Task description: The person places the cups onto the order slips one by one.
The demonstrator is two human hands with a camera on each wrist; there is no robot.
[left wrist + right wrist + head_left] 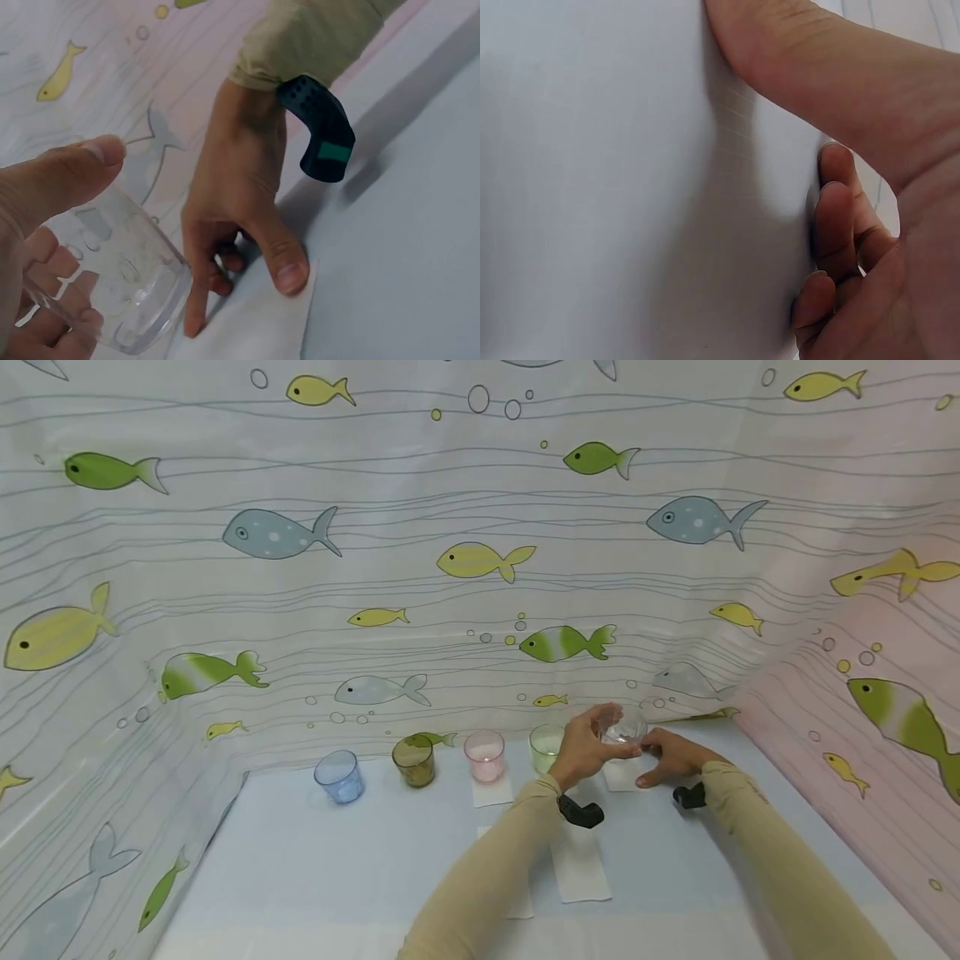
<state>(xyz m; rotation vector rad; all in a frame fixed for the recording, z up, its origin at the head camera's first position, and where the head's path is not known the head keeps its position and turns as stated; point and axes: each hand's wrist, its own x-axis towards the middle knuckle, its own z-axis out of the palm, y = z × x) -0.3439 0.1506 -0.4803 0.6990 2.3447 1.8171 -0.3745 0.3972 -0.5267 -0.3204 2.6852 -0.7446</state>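
My left hand [583, 747] grips a clear glass [630, 731] between thumb and fingers at the back right of the table. In the left wrist view the glass [131, 274] is tilted, with its base beside the right hand. Below it lies a white paper strip [622, 775], its front part showing. My right hand [671, 755] rests thumb and fingertips on this strip, thumb and index finger spread apart over it. Seen from the right wrist, the thumb and fingertips press on the white surface [630, 165].
A row at the back holds a blue glass [340, 777], an amber glass [414, 762], a pink glass [485, 758] on a white strip and a pale green glass [545, 743] beside my left hand. Another white strip [581, 868] lies in front. A fish-patterned curtain [480, 510] closes the back and sides.
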